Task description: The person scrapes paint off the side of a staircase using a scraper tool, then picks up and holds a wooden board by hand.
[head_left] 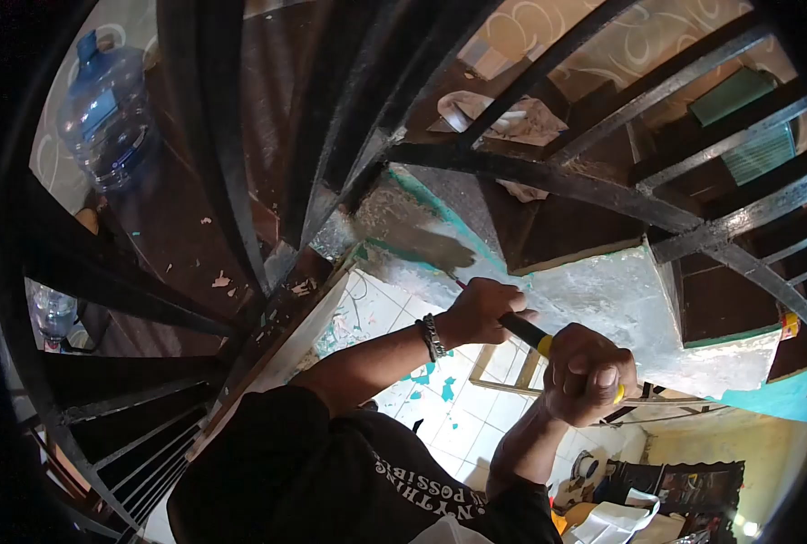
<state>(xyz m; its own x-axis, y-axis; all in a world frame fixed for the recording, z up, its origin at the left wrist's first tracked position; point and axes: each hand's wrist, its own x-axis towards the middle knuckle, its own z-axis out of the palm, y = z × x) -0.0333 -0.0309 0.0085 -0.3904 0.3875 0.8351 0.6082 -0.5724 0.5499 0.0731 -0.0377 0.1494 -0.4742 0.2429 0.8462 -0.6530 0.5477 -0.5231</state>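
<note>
Both my hands grip one scraper (pixel 523 332) with a black and yellow handle. My left hand (pixel 487 310), a dark bead bracelet at its wrist, is closed around the front part. My right hand (pixel 589 374) is wrapped round the rear of the handle, where a bit of yellow shows below the fingers. The thin front end points up and left to the side face of the stairs (pixel 603 290). Its tip is too small and blurred to make out. Near it is a dark grey patch (pixel 435 249), with strips of teal paint along the edges.
Black metal railings (pixel 322 127) surround me on the left and above. Teal paint flakes (pixel 448 390) lie on the white tiled floor (pixel 476 435) below. A large blue water bottle (pixel 104 118) stands at upper left. A wooden frame (pixel 481 367) is under the stairs.
</note>
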